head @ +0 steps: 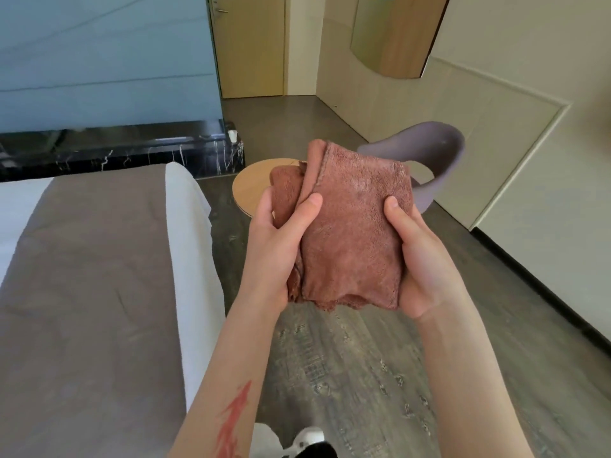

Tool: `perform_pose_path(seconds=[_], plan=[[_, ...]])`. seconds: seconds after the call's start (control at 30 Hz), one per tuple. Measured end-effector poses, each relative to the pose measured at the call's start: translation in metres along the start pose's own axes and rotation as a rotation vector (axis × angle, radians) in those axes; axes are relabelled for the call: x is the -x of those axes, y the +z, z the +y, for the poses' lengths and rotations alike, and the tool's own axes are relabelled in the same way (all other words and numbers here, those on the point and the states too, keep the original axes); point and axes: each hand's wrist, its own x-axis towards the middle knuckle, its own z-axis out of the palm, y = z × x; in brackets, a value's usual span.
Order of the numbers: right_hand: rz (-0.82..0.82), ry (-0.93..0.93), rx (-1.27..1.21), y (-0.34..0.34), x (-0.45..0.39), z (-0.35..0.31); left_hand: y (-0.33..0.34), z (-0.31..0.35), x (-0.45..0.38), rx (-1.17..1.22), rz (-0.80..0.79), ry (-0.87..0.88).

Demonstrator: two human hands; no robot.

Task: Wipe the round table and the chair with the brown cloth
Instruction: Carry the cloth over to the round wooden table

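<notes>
One bed [89,266] fills our left side, a grey-brown runner over white sheets, its near end cut off by the frame. One door [251,44] stands at the far wall, its top out of view. One chair [439,153], grey-purple with a curved back, sits near the right wall just behind the counter [251,193], the single round wooden one; our cloth hides most of that top and the chair's seat.

We hold one brown cloth [350,233], folded into a thick pad, up in the air in front of the counter and touching neither it nor the chair. Two hands grip it. Our left hand [277,246] clamps the left edge, thumb pressed on the front, the other fingers [266,200] curled behind and mostly hidden. Our right hand [426,262] closes on the right edge the same way, thumb on top, the rest behind the cloth.

One red mark [233,421] runs along the left forearm, hard to make out. One small white cup [232,135] stands on the black marble ledge [115,153].
</notes>
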Motion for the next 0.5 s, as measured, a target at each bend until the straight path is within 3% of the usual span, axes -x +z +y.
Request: perform_pose_path(seconds=[0.23,0.5], plan=[[0.013,0.014,0.013,-0.042,-0.121,-0.014,0.032,-0.048,-0.107,-0.008,0.042,-0.006],[-0.059,-0.024,0.088,-0.046,-0.314,-0.044,0.048,-0.075,-0.287,-0.006,0.069,0.052]])
